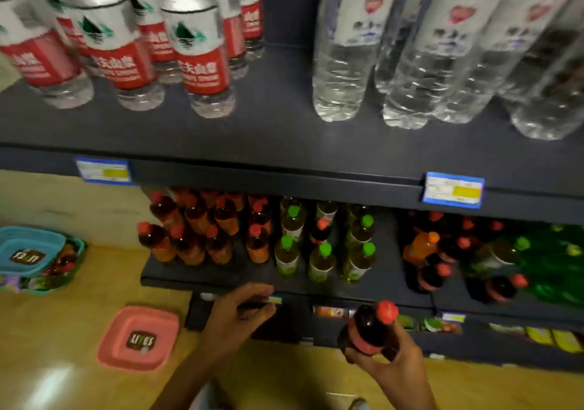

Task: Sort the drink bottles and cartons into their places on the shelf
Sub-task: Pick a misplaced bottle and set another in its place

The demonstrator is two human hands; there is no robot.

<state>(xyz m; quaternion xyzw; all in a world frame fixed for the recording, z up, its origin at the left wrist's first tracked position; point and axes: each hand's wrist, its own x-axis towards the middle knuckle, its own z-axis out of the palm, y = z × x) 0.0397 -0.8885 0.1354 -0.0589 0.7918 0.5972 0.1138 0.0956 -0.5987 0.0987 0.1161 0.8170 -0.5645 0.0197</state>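
My right hand (390, 362) grips a dark cola bottle (369, 327) with a red cap and red label, held in front of the lower shelf edge. My left hand (243, 310) hovers by the front edge of the middle shelf (221, 278), fingers loosely curled and holding nothing that I can see. On that shelf stand dark red-capped tea bottles (189, 235) at left, green-capped pale bottles (322, 254) in the middle, with one red-capped dark bottle (320, 231) among them, and mixed cola, orange and green bottles (458, 258) at right.
The top shelf (275, 131) holds red-labelled water bottles (199, 52) at left and large clear water bottles (347, 46) at right. On the wooden floor lie a pink basket (139, 338) and a teal basket (34, 258) holding several items. Cartons (442, 326) line the lowest shelf.
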